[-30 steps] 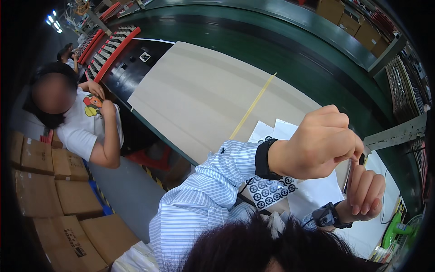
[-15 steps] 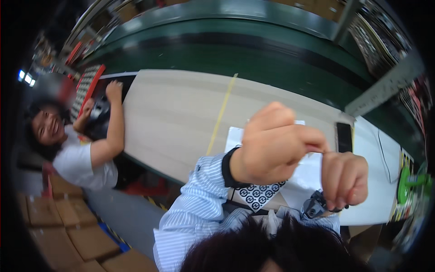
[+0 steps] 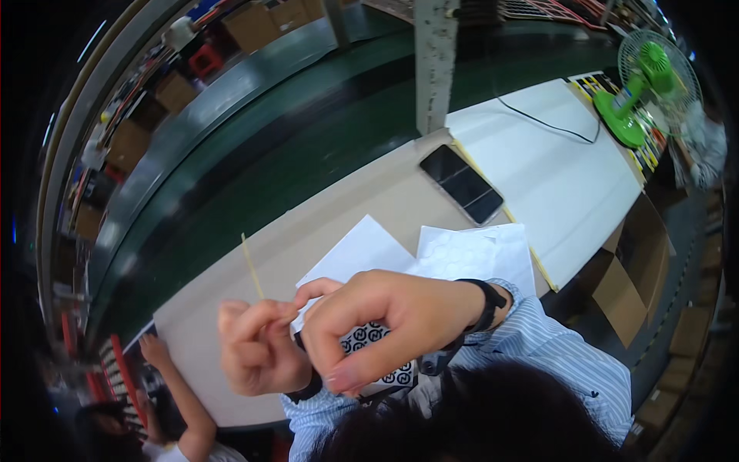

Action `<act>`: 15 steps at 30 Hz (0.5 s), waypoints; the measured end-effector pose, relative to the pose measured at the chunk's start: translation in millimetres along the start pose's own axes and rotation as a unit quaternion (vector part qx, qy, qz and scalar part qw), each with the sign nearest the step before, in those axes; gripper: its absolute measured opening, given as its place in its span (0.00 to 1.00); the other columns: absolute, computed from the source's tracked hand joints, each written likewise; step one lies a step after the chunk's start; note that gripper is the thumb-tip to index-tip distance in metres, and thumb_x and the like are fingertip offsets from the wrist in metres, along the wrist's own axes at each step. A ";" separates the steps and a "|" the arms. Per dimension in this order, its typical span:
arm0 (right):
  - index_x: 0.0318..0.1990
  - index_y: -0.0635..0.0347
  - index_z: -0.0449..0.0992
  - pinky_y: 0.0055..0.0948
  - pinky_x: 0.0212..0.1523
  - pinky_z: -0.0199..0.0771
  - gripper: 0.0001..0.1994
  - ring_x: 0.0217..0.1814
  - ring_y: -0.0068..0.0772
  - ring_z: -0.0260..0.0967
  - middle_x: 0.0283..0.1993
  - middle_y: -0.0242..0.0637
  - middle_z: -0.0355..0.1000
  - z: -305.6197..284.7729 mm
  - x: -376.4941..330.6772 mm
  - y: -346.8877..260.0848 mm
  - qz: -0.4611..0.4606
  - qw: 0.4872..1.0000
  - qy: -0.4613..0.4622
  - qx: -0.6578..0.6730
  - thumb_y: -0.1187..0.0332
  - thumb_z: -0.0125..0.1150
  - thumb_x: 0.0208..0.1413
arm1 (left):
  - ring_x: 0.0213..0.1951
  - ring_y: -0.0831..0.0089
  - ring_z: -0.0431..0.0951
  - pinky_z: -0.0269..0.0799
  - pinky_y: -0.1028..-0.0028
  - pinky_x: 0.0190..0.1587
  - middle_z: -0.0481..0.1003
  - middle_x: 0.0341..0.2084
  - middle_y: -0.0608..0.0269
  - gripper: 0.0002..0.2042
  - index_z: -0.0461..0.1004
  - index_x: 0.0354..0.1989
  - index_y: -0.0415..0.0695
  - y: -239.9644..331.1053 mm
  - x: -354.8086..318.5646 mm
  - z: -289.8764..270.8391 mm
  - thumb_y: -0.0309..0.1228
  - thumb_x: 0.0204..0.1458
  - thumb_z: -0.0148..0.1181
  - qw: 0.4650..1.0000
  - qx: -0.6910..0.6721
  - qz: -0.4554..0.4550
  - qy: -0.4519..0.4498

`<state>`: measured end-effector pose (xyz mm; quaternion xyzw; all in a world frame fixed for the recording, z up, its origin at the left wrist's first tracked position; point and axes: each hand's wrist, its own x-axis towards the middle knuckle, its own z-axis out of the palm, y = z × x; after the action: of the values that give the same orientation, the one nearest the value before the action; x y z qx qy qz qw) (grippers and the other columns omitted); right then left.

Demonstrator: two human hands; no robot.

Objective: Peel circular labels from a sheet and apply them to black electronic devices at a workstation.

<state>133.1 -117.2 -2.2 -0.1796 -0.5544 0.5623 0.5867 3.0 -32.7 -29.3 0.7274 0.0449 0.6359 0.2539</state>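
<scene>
Round-patterned sticker sheet [image 3: 369, 343] lies flat, half hidden under both hands

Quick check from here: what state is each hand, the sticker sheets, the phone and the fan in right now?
Left hand: fingers pinched together, touching the right hand.
Right hand: curled, fingertips meeting the left; contents hidden.
Sticker sheet: flat, partly covered by the hands.
White sheets: lying flat, overlapping.
Phone: screen dark, flat.
Green fan: upright; spinning unclear.

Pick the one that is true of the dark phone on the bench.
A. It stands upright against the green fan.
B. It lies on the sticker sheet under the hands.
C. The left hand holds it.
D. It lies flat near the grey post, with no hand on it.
D: the phone lies flat on the bench just below the post, well apart from both hands.
</scene>
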 end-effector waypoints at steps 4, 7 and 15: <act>0.21 0.55 0.70 0.33 0.52 0.42 0.06 0.27 0.19 0.62 0.23 0.24 0.67 -3.2 -0.5 0.9 0.001 0.999 0.003 0.032 0.70 0.57 0.48 | 0.18 0.75 0.55 0.48 0.75 0.20 0.73 0.17 0.57 0.16 0.53 0.15 0.45 -2.8 2.8 4.4 0.10 0.36 0.53 1.000 0.023 -0.009 -0.015; 0.21 0.55 0.70 0.33 0.51 0.43 0.06 0.27 0.20 0.62 0.22 0.25 0.67 -2.4 -3.7 3.7 -0.012 0.999 0.010 0.039 0.70 0.57 0.47 | 0.18 0.75 0.55 0.48 0.75 0.20 0.72 0.17 0.57 0.17 0.53 0.14 0.45 -0.2 2.7 5.6 0.10 0.36 0.53 0.999 0.028 -0.001 -0.022; 0.21 0.58 0.70 0.30 0.47 0.46 0.05 0.28 0.22 0.63 0.25 0.27 0.69 -9.1 -1.3 -1.8 -0.037 0.998 -0.004 -0.051 0.72 0.56 0.47 | 0.17 0.75 0.57 0.51 0.74 0.20 0.75 0.21 0.58 0.17 0.56 0.14 0.44 -7.9 3.5 10.6 0.15 0.32 0.62 0.998 0.050 0.032 0.010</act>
<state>142.0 -115.1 -4.2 -0.1860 -0.5909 0.5122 0.5950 15.7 -27.9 -30.2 0.7338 0.0562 0.6479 0.1962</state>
